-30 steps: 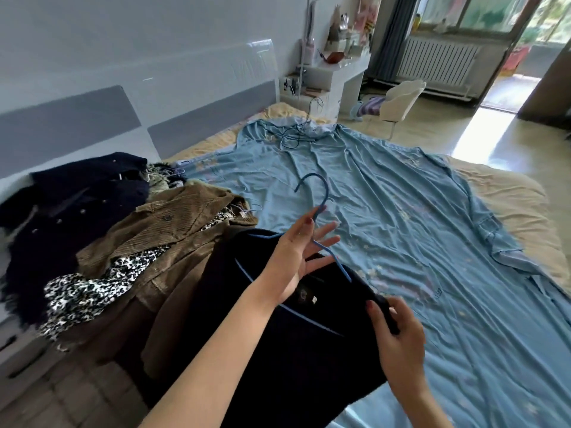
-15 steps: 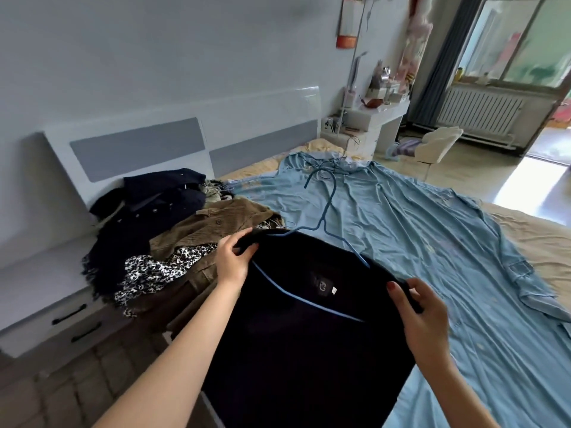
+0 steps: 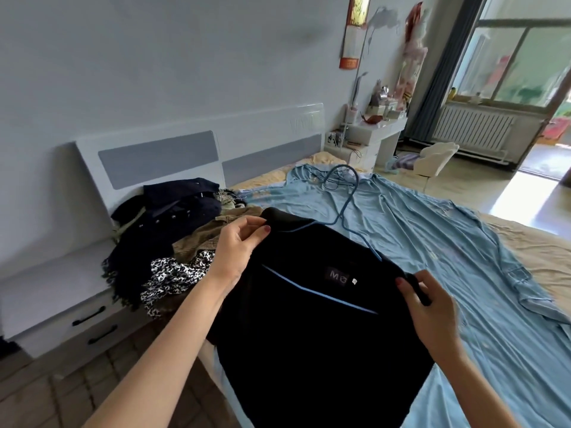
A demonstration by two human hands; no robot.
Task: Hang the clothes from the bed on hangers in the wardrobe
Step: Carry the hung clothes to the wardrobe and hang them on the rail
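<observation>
A black garment (image 3: 309,341) hangs in front of me over the near edge of the bed. A thin blue hanger (image 3: 344,205) sits inside it, its hook sticking out above the collar. My left hand (image 3: 238,251) pinches the garment's left shoulder. My right hand (image 3: 429,307) grips the right shoulder. More clothes lie in a pile (image 3: 173,239) at the head of the bed: a dark navy coat, a brown corduroy jacket and a leopard-print piece. No wardrobe shows in this view.
The bed carries a light blue sheet (image 3: 432,242). A white headboard (image 3: 191,159) stands behind the pile, a white bedside cabinet (image 3: 52,301) with drawers at the left. Far right are a dressing table (image 3: 377,131), a white chair (image 3: 432,157) and a radiator (image 3: 475,131).
My left hand left the hanger's neck and took the garment's left shoulder. Both hands raised the garment, and my view tilted up toward the headboard.
</observation>
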